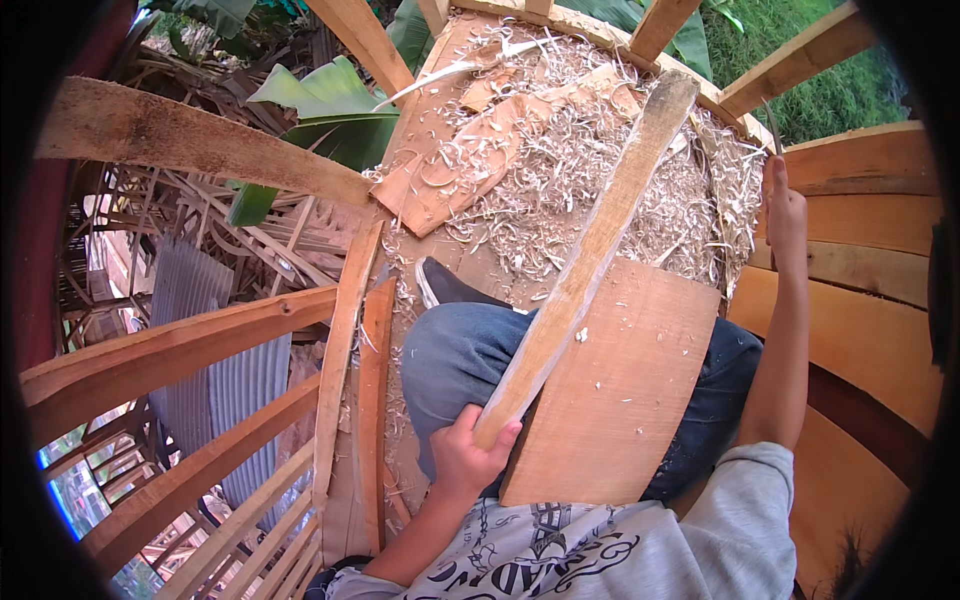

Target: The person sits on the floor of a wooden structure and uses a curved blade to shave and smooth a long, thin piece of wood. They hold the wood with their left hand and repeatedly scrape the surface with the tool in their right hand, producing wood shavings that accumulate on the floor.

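My left hand [470,452] is closed round the near end of a long wooden strip [605,235]. The strip slants up and away to the right, over a wide flat board [625,390] that rests across my lap. Raised at the right side, my right hand [787,222] grips a knife [772,128] whose thin, dark blade points upward. The knife is apart from the strip; its handle is mostly hidden by my fingers. A few small chips dot the board.
Curly wood shavings [560,190] cover the floor ahead, with a loose plank [450,190] among them. Wooden railing bars [180,340] stand at the left, and a plank wall [850,310] rises close on the right. Corrugated sheets [245,400] lie below the railing.
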{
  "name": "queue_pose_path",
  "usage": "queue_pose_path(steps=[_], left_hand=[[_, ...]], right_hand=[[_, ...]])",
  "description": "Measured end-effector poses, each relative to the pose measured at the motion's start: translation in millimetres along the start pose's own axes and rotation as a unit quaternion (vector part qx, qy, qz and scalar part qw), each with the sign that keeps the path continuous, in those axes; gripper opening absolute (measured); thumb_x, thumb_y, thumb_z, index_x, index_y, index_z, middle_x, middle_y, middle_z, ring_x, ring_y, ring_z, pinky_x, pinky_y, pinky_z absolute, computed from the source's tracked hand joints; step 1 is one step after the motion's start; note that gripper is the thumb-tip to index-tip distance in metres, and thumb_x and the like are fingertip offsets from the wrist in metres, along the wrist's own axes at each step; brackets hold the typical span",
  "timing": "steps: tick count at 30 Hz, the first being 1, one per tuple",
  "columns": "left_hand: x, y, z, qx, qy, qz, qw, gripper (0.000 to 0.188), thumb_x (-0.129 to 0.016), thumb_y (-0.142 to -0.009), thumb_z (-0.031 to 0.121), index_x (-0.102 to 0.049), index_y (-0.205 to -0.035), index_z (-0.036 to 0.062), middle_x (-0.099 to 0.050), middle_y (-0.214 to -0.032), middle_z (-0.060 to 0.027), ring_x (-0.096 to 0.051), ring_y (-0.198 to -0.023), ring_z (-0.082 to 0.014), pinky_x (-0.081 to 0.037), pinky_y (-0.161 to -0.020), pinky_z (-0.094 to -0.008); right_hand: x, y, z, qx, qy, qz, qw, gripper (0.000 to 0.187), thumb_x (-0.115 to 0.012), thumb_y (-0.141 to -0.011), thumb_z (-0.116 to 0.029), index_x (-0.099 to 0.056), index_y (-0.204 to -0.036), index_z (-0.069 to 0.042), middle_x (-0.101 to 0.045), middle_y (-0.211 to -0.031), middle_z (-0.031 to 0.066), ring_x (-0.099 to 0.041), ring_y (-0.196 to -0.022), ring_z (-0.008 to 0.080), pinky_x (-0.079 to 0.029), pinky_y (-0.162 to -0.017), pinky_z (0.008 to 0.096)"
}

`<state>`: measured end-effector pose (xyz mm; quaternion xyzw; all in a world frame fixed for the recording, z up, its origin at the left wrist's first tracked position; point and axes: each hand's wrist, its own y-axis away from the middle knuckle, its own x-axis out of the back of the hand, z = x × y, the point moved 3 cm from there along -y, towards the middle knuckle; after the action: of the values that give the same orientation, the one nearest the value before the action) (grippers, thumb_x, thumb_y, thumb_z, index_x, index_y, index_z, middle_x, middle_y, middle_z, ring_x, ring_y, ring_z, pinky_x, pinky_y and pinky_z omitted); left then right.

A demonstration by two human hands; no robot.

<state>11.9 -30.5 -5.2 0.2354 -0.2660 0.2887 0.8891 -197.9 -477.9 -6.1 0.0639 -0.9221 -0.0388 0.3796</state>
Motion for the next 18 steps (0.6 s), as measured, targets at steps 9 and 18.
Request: queue_pose_path(steps=[9,18], left_hand=[[-4,4,-2,0.005,0.007,0.012,1.0,0.04,-0.072,-0.079,0.038,-0.055,-0.075,0.0021,-0.058,-0.056,-0.0137,-0.062,-0.051,-0.0286,-0.046,-0.046,-0.0337],[-7,4,-1,0.001,0.01,0.03,0.999,0.036,-0.072,-0.081,0.035,-0.057,-0.077,0.0022,-0.058,-0.056,-0.0123,-0.062,-0.049,-0.0267,-0.044,-0.045,-0.0321]], right_hand=[[-69,169,-74,0.242,0.249,-0.206,0.915,0.069,-0.057,-0.076,-0.066,-0.062,-0.057,0.0,-0.055,-0.049,0.0167,-0.059,-0.051,0.0327,-0.046,-0.05,0.0407],[-85,78,-59,0.112,0.281,-0.139,0.943,0.081,-0.039,-0.077,-0.081,-0.048,-0.049,-0.005,-0.042,-0.045,0.0031,-0.043,-0.042,0.0155,-0.035,-0.04,0.0291]])
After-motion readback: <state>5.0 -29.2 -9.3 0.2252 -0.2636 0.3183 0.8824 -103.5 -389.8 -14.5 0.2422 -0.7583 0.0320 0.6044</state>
